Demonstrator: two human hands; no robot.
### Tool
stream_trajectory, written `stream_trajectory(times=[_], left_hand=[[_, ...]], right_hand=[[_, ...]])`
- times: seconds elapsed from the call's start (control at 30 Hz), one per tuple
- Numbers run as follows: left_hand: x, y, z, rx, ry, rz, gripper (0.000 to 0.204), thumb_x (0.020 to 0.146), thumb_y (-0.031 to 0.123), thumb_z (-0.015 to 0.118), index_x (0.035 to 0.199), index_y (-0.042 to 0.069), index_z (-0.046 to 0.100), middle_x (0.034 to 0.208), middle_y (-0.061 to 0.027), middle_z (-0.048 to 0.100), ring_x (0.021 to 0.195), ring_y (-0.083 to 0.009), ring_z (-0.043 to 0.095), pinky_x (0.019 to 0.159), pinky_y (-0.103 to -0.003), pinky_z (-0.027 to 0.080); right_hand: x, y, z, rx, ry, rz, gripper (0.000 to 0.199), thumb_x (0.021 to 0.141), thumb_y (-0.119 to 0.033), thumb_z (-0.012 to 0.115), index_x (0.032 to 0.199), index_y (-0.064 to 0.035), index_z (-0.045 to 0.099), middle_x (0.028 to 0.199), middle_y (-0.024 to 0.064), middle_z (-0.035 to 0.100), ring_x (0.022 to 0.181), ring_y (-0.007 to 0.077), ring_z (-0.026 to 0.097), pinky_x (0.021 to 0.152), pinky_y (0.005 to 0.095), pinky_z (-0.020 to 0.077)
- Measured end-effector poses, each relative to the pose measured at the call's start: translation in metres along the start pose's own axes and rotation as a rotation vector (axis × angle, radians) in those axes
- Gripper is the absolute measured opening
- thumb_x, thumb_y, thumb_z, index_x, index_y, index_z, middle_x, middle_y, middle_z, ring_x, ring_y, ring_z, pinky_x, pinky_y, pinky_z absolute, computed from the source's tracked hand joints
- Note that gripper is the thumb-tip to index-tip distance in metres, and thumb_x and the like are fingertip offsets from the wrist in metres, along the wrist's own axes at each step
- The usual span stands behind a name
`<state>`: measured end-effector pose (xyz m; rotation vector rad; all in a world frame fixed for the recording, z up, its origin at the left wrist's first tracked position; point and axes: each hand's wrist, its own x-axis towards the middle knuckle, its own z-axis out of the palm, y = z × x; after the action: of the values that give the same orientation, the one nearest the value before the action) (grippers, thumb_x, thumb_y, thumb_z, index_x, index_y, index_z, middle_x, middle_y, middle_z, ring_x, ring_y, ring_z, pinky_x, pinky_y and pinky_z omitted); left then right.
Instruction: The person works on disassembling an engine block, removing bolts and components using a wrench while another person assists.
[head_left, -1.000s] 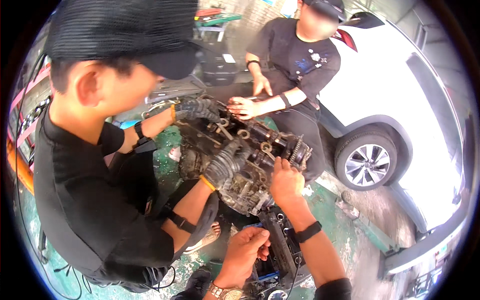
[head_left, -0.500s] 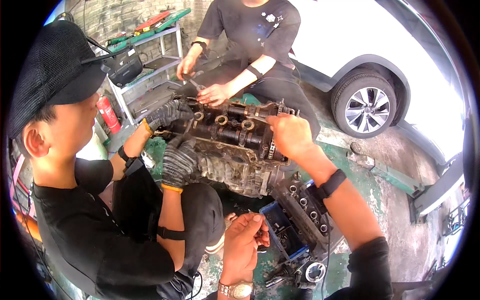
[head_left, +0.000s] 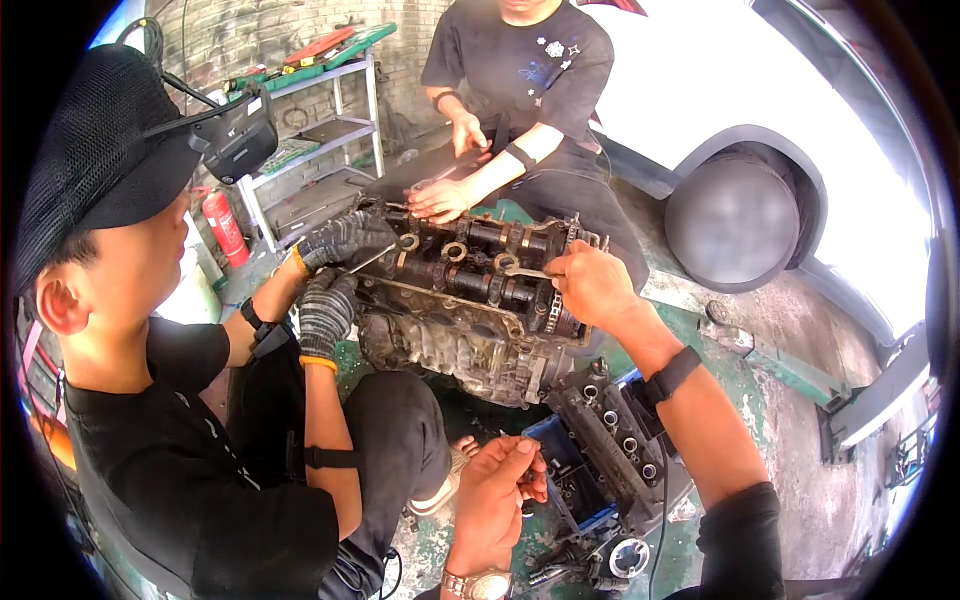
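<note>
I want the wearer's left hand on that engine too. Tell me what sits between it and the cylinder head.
Nothing solid blocks it. The left hand hangs low, fingers curled, over the blue tray. The cylinder head lies above it across open floor. The right hand already holds a wrench at the head's near end.

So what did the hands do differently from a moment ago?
The right hand stayed on the engine block, now with its grip on a small wrench. The left hand stayed low near the lap, fingers curled. The view swung, so the car wheel looks nearer. The gloved co-worker's hands kept working the block's left end.
</note>
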<state>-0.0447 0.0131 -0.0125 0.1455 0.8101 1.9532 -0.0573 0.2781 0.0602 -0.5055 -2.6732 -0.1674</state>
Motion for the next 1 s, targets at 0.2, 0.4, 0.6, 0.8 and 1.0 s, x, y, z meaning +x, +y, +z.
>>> stream_trajectory(times=[0.2,0.4,0.6,0.8,1.0], left_hand=[[0.002,0.000,-0.001,-0.004,0.010,0.018,0.013,0.091,0.014,0.058,0.088,0.001,0.060,0.076,-0.0076,0.061,0.059,-0.0141,0.058,0.052,-0.028,0.049],[0.002,0.002,-0.002,0.001,0.011,0.013,0.013,0.090,0.014,0.059,0.088,0.001,0.060,0.076,-0.0075,0.061,0.060,-0.0151,0.057,0.053,-0.029,0.048],[0.002,0.001,-0.006,-0.011,-0.018,0.014,0.013,0.090,0.014,0.059,0.087,0.002,0.060,0.075,-0.0074,0.061,0.059,-0.0152,0.056,0.053,-0.029,0.048],[-0.002,0.002,-0.004,0.018,0.000,0.015,0.014,0.090,0.015,0.059,0.087,0.002,0.060,0.075,-0.0064,0.061,0.059,-0.0140,0.057,0.052,-0.028,0.048],[-0.003,0.002,-0.006,0.011,-0.005,0.010,0.014,0.090,0.016,0.060,0.088,0.002,0.061,0.075,-0.0061,0.062,0.059,-0.0136,0.057,0.053,-0.028,0.048]], right_hand=[[0.004,-0.001,0.004,-0.008,-0.033,0.010,0.015,0.081,-0.016,0.059,0.091,-0.0126,0.069,0.090,0.0125,0.060,0.088,0.0300,0.059,0.074,0.0411,0.0489],[0.002,-0.009,0.009,0.007,0.030,0.002,0.012,0.075,-0.014,0.060,0.084,-0.0116,0.068,0.091,0.0154,0.060,0.086,0.0309,0.062,0.072,0.0417,0.0514],[0.000,-0.031,0.005,-0.065,-0.063,0.068,0.014,0.074,-0.011,0.059,0.085,-0.0087,0.068,0.095,0.0154,0.060,0.087,0.0303,0.063,0.074,0.0404,0.0524],[-0.006,-0.042,0.006,-0.097,-0.119,0.086,0.017,0.077,-0.008,0.056,0.090,-0.0061,0.067,0.098,0.0171,0.060,0.088,0.0323,0.064,0.076,0.0414,0.0524],[-0.007,-0.045,0.010,-0.070,-0.128,0.107,0.018,0.078,-0.009,0.055,0.092,-0.0056,0.067,0.099,0.0182,0.060,0.087,0.0327,0.064,0.076,0.0416,0.0524]])
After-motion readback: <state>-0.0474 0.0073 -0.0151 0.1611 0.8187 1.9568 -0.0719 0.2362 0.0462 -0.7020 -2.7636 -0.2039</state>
